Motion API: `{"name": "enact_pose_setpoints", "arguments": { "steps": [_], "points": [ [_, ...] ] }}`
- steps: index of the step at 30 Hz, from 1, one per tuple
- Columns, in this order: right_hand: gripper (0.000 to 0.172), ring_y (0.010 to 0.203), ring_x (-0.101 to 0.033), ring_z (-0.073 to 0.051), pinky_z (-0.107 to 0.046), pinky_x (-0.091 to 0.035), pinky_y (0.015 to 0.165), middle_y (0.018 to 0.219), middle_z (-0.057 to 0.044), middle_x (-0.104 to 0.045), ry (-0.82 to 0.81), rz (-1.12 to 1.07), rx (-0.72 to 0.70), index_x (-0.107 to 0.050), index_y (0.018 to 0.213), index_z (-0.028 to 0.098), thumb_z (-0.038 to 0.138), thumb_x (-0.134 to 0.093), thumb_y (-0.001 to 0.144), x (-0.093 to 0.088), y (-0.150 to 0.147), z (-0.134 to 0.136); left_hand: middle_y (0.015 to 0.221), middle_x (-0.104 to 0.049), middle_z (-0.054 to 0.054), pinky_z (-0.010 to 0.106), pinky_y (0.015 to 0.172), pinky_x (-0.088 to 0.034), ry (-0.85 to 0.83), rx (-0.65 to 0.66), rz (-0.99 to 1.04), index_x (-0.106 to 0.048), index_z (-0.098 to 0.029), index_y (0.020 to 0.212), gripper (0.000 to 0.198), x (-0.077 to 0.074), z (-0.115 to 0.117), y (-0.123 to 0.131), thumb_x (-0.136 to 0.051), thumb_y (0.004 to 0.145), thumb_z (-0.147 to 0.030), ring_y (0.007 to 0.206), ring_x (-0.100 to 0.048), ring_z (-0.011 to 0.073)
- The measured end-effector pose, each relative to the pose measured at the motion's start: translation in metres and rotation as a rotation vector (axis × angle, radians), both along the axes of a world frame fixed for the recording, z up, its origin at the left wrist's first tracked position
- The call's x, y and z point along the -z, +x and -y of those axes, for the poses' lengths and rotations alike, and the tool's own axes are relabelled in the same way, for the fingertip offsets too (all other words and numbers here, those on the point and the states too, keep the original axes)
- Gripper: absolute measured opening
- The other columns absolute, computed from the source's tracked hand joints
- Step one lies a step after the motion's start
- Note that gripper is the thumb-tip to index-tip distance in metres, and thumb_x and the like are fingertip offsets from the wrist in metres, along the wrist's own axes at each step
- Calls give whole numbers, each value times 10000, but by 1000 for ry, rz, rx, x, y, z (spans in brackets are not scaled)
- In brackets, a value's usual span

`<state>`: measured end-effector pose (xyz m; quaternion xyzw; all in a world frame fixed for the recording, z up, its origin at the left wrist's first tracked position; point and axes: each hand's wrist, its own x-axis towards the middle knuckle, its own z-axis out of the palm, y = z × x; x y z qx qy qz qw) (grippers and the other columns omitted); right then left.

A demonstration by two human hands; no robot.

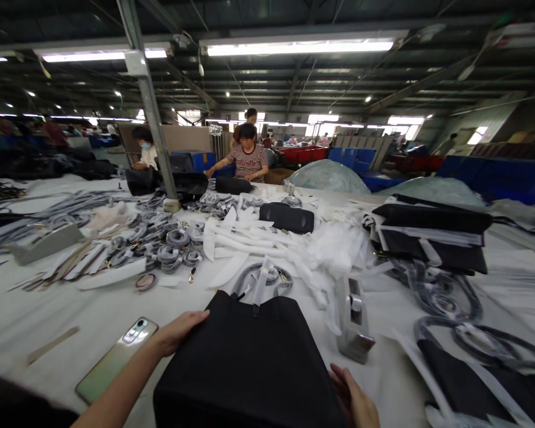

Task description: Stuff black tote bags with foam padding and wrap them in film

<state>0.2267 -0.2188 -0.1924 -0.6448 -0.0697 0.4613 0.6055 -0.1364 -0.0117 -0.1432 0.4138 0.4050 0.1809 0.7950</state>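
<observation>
A black bag stands on the white-covered table in front of me, with a wrapped grey strap handle at its far top edge. My left hand lies against the bag's upper left side, its fingertips touching the edge. My right hand is at the lower right side, fingers bent around the edge and partly hidden by it. Both hands hold the bag between them. A phone lies beside my left forearm. To the right of the bag stands a grey tape dispenser.
Coiled wrapped straps and white padding pieces cover the table's middle. Stacked black bags lie at the right, near more straps. Another tape dispenser is at the left. People work across the table by a metal post.
</observation>
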Motion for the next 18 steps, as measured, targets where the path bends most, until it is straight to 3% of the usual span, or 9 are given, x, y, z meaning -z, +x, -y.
{"name": "enact_pose_setpoints", "arguments": {
  "steps": [2, 4, 7, 12, 15, 18],
  "points": [
    [661, 904, -675, -260, -301, -559, 705, 933, -86, -722, 14, -74, -77, -593, 1088, 170, 619, -709, 616, -23, -4, -17, 976, -726, 130, 360, 832, -528, -41, 5, -54, -685, -114, 987, 509, 9, -17, 10, -757, 659, -497, 855, -679, 262],
    [588, 871, -683, -266, -327, -566, 697, 922, -95, -723, 20, -155, -257, -605, 1089, 162, 570, -700, 675, -43, -10, -39, 907, -734, 143, 362, 781, -545, -71, 6, -89, -694, -92, 922, 526, 21, -33, 20, -776, 617, -512, 793, -687, 266],
    [441, 851, -686, -246, -330, -562, 778, 894, -105, -724, -9, -139, -465, -658, 981, 129, 498, -677, 741, -55, -15, -76, 791, -731, 150, 355, 731, -556, -100, -4, -129, -694, -66, 843, 580, 36, -50, 32, -789, 553, -559, 720, -689, 268],
    [190, 582, -661, -222, -330, -570, 629, 665, -102, -698, -186, -45, -501, -657, 786, 99, 273, -675, 712, -36, -5, -118, 723, -724, 110, 347, 705, -550, -37, -77, -120, -673, -81, 848, 513, 44, -68, 36, -852, 492, -404, 658, -679, 248],
    [118, 559, -650, -226, -346, -564, 607, 628, -87, -683, -206, -45, -497, -642, 760, 110, 174, -631, 662, -24, 1, -124, 760, -728, 76, 345, 712, -542, 25, -138, -103, -650, -117, 925, 451, 46, -76, 31, -816, 580, -356, 679, -683, 235],
    [195, 622, -661, -207, -325, -557, 648, 672, -41, -691, -132, -23, -460, -634, 828, 142, 130, -607, 635, -14, 2, -125, 751, -712, 37, 338, 698, -539, 63, -172, -137, -627, -132, 961, 327, 50, -77, 29, -730, 723, -332, 656, -672, 192]
  ]
}}
